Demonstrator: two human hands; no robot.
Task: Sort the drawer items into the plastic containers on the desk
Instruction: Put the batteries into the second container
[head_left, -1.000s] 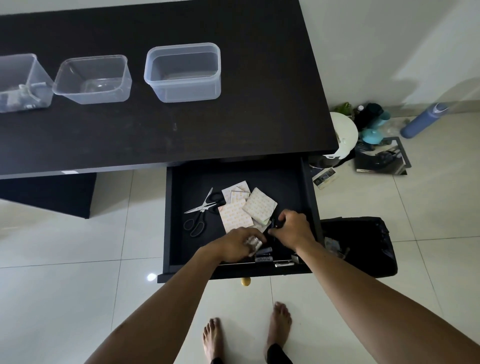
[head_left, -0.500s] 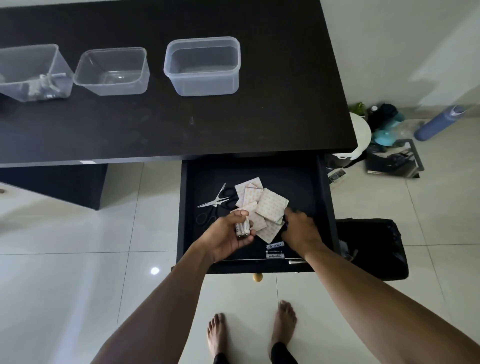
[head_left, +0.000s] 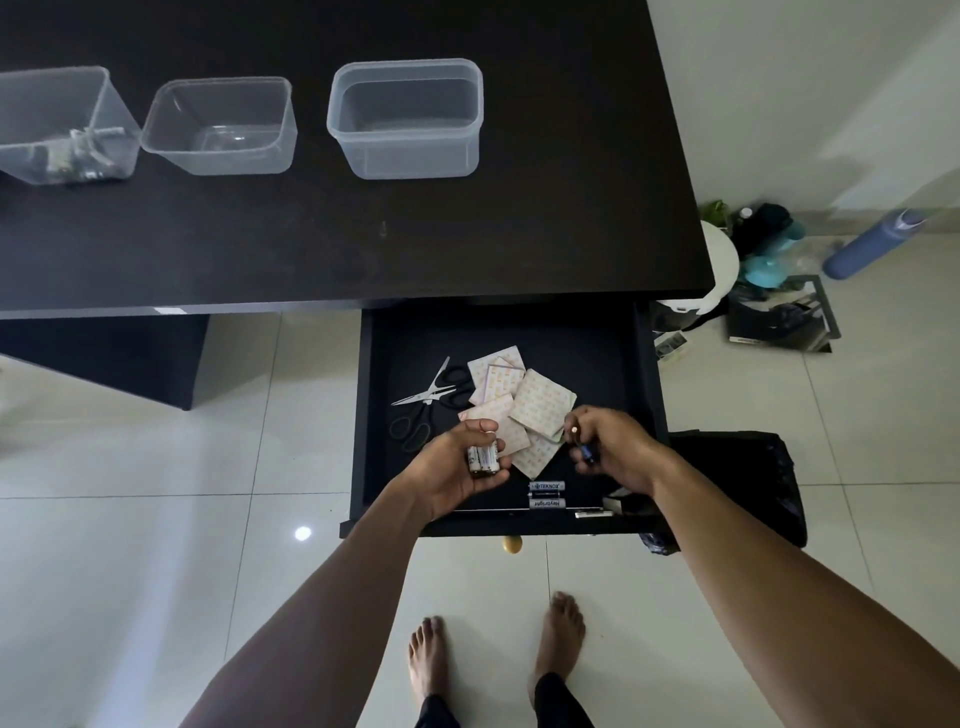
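The black drawer (head_left: 652, 384) stands pulled out under the dark desk (head_left: 519, 234). My left hand (head_left: 457, 470) hovers over its front, palm up, shut on a few white batteries (head_left: 483, 457). My right hand (head_left: 610, 449), just to the right, pinches a dark battery (head_left: 587, 452). In the drawer lie scissors (head_left: 423, 402), several dotted sticker sheets (head_left: 540, 400) and loose batteries (head_left: 546, 494) by the front wall. On the desk stand three clear containers: the left one (head_left: 57, 124) holds small items, the middle one (head_left: 221, 124) and the right one (head_left: 408, 117) look empty.
A black bag (head_left: 737, 483) sits on the tiled floor right of the drawer. A blue bottle (head_left: 872, 241), a white round object (head_left: 719, 265) and dark clutter (head_left: 779, 317) lie by the wall. My bare feet (head_left: 498, 654) are below the drawer.
My left hand has turned palm up with the white batteries and risen slightly. My right hand has lifted a dark battery from the drawer's front. The view has shifted left.
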